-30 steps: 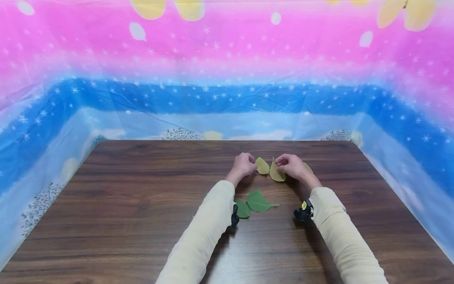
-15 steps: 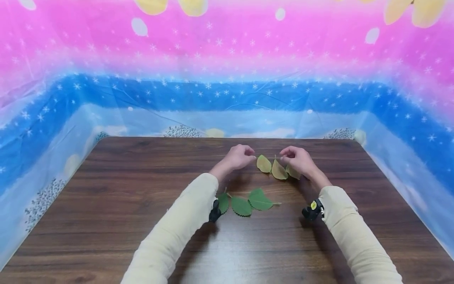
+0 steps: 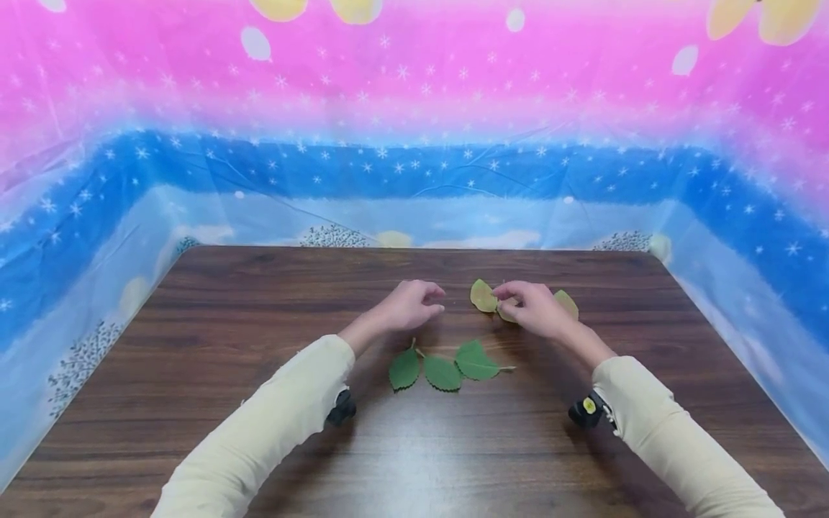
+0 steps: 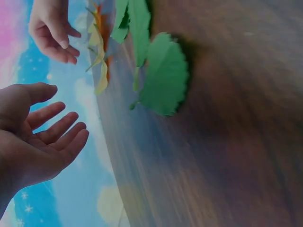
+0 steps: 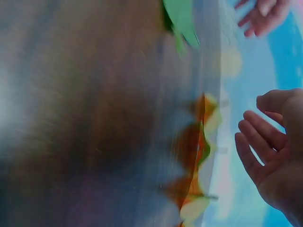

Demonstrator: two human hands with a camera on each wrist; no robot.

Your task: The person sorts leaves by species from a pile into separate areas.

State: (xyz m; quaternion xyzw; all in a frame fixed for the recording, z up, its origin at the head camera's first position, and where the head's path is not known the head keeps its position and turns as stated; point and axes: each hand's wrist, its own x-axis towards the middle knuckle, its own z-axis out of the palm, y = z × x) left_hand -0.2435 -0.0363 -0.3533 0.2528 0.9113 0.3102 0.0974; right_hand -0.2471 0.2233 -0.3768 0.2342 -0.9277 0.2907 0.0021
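My left hand point(image 3: 411, 306) hovers left of a row of yellowish leaves, its fingers loosely bent and holding nothing. In the left wrist view this hand point(image 4: 47, 132) has its fingers spread apart. My right hand point(image 3: 536, 309) is over the yellow row, hiding part of it. A yellow-green leaf point(image 3: 482, 296) shows at its fingertips and another leaf point(image 3: 565, 305) beyond its knuckles. From the right wrist, that hand point(image 5: 274, 146) appears relaxed, apart from the curled yellow leaves point(image 5: 203, 142). Nearer me lie three green serrated leaves, left point(image 3: 404, 370), middle point(image 3: 442, 374) and right point(image 3: 477, 361).
The leaves lie on a dark wood-grain table point(image 3: 227, 374). A pink and blue snowflake-printed cloth point(image 3: 414, 165) hangs around its back and sides. A black camera is strapped to each wrist, below cream sleeves point(image 3: 259, 424).
My left hand has drawn away leftward from the yellow leaves, uncovering the left green leaf. The right hand let go of the middle yellow leaf, moved right, then came back left over it.
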